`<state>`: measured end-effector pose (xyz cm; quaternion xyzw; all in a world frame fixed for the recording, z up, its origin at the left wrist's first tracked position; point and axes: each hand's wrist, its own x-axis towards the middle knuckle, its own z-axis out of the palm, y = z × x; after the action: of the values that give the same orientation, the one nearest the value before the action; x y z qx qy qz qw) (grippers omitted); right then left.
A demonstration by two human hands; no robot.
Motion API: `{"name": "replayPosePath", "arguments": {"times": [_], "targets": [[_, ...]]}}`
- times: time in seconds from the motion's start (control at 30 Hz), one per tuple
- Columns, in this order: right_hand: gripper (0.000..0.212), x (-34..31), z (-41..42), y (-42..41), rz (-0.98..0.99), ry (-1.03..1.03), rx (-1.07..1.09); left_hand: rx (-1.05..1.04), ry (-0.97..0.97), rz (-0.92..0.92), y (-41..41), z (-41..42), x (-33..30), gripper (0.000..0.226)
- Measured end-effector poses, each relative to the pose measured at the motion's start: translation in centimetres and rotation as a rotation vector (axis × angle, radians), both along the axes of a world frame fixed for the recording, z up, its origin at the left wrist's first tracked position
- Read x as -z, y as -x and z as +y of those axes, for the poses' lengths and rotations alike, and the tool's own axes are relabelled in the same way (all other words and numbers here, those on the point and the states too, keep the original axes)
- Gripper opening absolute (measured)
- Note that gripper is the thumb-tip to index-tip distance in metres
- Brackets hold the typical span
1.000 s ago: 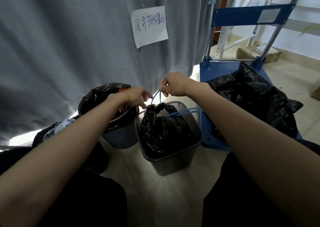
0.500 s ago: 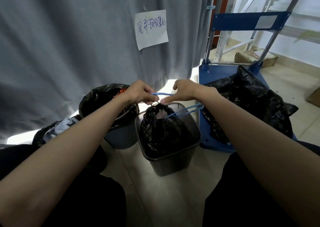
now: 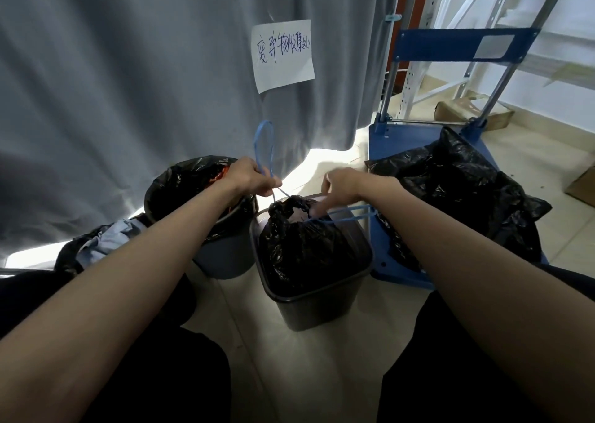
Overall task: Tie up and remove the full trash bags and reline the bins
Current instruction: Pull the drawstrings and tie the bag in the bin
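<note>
2 bins (image 3: 317, 306): left hand (image 3: 249, 177) pinches 1 blue drawstring (image 3: 264, 145); right hand (image 3: 343, 185) presses bag (image 3: 299, 245), fingers extended.

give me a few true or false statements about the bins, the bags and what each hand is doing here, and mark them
1. The left hand grips a blue drawstring loop that sticks up above it. True.
2. The black bag being tied sits in the round bin. False: it sits in the rectangular bin; the round bin stands to its left.
3. The right hand is at the gathered neck of that bag. True.
4. The blue cart carries nothing. False: a black bag lies on it.
5. The paper note is stuck to the cart. False: it hangs on the grey curtain.
</note>
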<state>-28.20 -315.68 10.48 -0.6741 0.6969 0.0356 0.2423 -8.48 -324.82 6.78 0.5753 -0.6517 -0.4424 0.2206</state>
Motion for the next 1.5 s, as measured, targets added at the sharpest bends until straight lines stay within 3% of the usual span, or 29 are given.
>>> {"name": "replayPosePath", "arguments": {"times": [0.07,0.13,0.27,0.33,0.43,0.63,0.8,1.0,1.13,1.27,1.5], "targets": [[0.075,0.6,0.6,-0.1,0.112,-0.152,-0.063,-0.004,-0.001,0.064,0.1,-0.2,-0.1,0.014],[0.057,1.0,0.6,0.2,0.08,-0.232,-0.043,0.017,0.01,0.116,0.2,-0.3,-0.3,0.017],[0.019,0.8,-0.2,0.8,-0.237,-0.194,0.101,0.089,0.02,0.192,0.5,-0.2,-0.5,0.003],[0.007,0.5,-0.3,0.7,-0.427,-0.117,0.143,0.117,0.014,0.211,0.7,-0.2,-0.7,0.006],[0.014,0.6,-0.5,0.4,-0.626,-0.147,0.14,0.148,0.002,0.216,0.7,-0.3,-0.7,0.006],[0.014,0.7,-0.9,0.3,-0.839,-0.145,0.151,0.162,-0.003,0.209,0.7,-0.2,-0.7,0.006],[0.04,0.2,-1.3,0.5,-1.064,-0.208,0.297,0.18,0.005,0.192,0.1,-0.4,-1.0,0.005],[0.019,1.0,-1.6,1.1,-1.052,-0.048,0.375,0.237,-0.011,0.175,-0.2,-0.1,-1.8,0.011],[0.023,1.6,-2.0,1.3,-1.064,0.037,0.49,0.31,0.037,0.096,0.0,0.2,-2.8,0.014],[0.013,1.8,-2.5,0.9,-0.906,0.139,0.5,0.367,0.055,0.081,0.7,0.8,-4.0,0.013],[0.015,1.7,-2.4,-0.8,-0.967,0.073,0.49,0.403,0.079,0.11,2.2,1.8,-5.7,0.011]]}}
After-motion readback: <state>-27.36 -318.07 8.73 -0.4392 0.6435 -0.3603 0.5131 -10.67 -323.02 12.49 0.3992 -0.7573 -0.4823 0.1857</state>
